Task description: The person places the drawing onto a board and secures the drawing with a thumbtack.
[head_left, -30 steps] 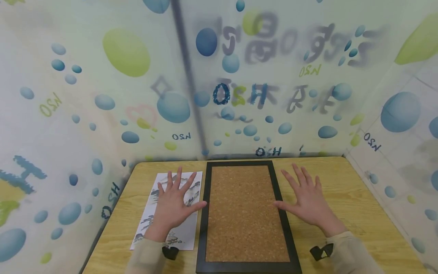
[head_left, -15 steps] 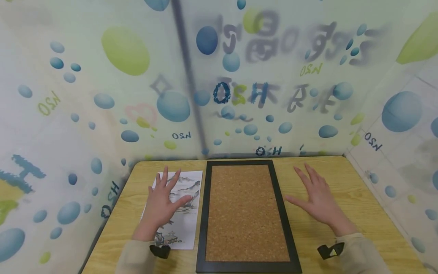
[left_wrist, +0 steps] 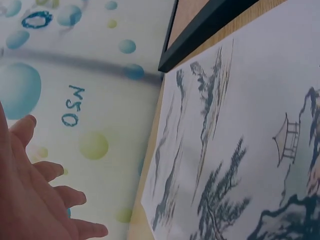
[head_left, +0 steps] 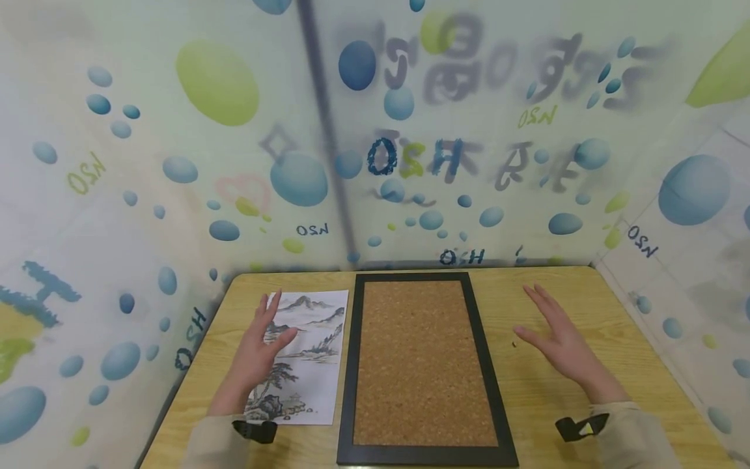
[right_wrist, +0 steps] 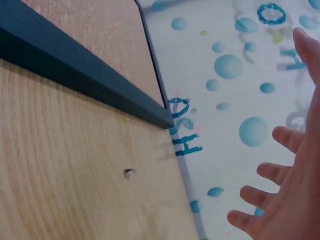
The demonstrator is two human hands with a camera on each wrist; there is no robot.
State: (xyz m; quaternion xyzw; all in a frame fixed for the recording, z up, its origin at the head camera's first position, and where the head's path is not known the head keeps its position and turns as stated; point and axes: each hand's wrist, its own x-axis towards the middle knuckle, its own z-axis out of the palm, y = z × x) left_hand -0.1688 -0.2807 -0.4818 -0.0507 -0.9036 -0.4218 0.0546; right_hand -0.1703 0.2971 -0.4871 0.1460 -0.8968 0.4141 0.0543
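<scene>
A black-framed cork board (head_left: 422, 365) lies in the middle of the wooden table. To its left is a white sheet with an ink landscape painting (head_left: 313, 384), showing mountains, a tree and a small pavilion. My left hand (head_left: 254, 355) hovers over the sheet's left side, fingers extended and holding nothing; the left wrist view shows the painting (left_wrist: 215, 125) beside the hand (left_wrist: 40, 195). Right of the board, my right hand (head_left: 565, 348) is raised above the table with fingers spread and nothing in them. A tiny dark object (right_wrist: 129, 173) lies on the wood between that hand and the frame.
The wooden table (head_left: 492, 293) has rounded back corners and meets a wall (head_left: 410, 228) printed with blue and green bubbles. Similar walls stand at left and right. Black straps (head_left: 254, 431) sit at both wrists.
Both hands have drawn apart, the left moving left and the right moving right, turning more edge-on. More of the painting shows, and the tiny dark object has come into sight.
</scene>
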